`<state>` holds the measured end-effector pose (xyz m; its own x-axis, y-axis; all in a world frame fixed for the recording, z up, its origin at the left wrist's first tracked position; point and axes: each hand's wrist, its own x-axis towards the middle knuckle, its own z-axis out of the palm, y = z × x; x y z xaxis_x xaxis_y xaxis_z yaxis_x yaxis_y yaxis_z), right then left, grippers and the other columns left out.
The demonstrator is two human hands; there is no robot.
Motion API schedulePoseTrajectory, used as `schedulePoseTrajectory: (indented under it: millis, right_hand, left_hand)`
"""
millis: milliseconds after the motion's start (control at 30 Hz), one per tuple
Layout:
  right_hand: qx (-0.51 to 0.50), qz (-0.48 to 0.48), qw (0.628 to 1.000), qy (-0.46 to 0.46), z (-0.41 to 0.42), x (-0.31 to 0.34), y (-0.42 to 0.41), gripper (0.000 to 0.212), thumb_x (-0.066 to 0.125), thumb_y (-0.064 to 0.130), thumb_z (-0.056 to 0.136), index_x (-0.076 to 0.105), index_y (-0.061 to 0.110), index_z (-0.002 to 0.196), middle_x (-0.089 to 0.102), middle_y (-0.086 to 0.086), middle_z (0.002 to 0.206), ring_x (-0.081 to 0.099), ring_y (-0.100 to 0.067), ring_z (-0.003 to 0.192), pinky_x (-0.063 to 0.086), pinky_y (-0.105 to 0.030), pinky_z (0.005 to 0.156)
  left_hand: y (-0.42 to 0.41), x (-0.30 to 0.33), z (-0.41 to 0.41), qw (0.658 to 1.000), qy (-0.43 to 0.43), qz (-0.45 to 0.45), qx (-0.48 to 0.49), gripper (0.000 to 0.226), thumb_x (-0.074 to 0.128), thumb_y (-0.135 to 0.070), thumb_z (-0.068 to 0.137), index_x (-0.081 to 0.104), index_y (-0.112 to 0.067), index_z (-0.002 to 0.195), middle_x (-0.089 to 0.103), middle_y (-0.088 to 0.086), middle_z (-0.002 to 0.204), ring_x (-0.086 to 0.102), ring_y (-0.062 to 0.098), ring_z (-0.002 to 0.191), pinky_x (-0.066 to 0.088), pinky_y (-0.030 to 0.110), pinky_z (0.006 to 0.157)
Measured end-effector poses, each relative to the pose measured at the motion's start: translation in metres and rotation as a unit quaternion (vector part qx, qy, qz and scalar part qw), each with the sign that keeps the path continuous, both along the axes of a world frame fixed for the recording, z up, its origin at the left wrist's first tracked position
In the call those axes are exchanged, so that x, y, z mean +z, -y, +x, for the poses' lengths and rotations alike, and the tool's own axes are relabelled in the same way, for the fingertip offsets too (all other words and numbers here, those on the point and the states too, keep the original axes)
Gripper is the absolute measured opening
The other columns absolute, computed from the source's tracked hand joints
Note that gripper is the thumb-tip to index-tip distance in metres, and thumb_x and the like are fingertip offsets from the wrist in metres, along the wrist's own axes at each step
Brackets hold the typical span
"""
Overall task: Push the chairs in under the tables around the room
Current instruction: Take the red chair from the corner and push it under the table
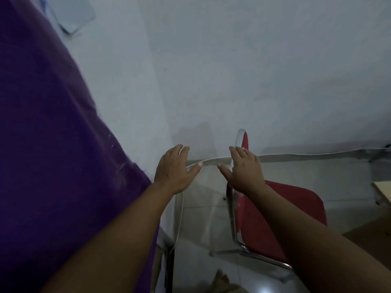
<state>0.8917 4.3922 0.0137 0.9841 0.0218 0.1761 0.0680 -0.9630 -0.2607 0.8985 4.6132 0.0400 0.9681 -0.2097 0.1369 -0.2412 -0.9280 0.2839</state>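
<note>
A red chair (281,216) with a chrome tube frame stands on the pale tiled floor at lower right, its red backrest edge-on toward the white wall. My right hand (243,168) hovers with fingers spread just in front of the backrest's top; whether it touches the frame I cannot tell. My left hand (174,168) is held out beside it to the left, open and empty, apart from the chair. A wooden table corner (383,191) shows at the right edge.
A purple cloth (53,144) fills the left side. A white cable (182,208) hangs down along the wall and runs along the floor edge. My bare foot (221,281) shows at the bottom. A brown surface (372,233) lies beyond the chair's seat.
</note>
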Motion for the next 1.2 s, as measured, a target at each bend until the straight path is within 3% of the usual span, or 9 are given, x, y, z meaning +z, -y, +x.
schedulePoseTrajectory:
  millis: [400,567,1200]
  right_hand:
    - [-0.049,0.023,0.999,0.005,0.095,0.004,0.036,0.073,0.045,0.062,0.092,0.036,0.013,0.147,0.044,-0.009,0.148,0.037,-0.029,0.137,0.028,-0.049,0.111]
    - [-0.090,0.039,0.995,-0.003,0.128,-0.002,0.052,0.080,0.035,0.069,0.088,0.038,0.013,0.146,0.048,-0.010,0.145,0.041,-0.030,0.134,0.032,-0.049,0.110]
    - [-0.323,0.074,0.943,-0.029,0.251,-0.029,0.133,0.079,0.034,0.067,0.091,0.039,0.011,0.146,0.044,-0.013,0.148,0.038,-0.030,0.138,0.027,-0.050,0.113]
  left_hand:
    - [0.051,-0.001,0.122,0.997,-0.008,-0.020,-0.072,0.075,0.035,-0.065,0.091,0.033,-0.015,0.147,0.031,0.009,0.155,0.028,0.026,0.141,0.029,0.045,0.114]
    - [0.076,-0.006,0.174,0.993,-0.009,-0.027,-0.114,0.074,0.035,-0.064,0.091,0.035,-0.014,0.147,0.033,0.010,0.154,0.030,0.027,0.140,0.029,0.044,0.114]
    - [0.196,-0.035,0.403,0.944,-0.065,0.005,-0.324,0.070,0.038,-0.059,0.094,0.036,-0.013,0.146,0.032,0.012,0.154,0.029,0.028,0.141,0.026,0.042,0.115]
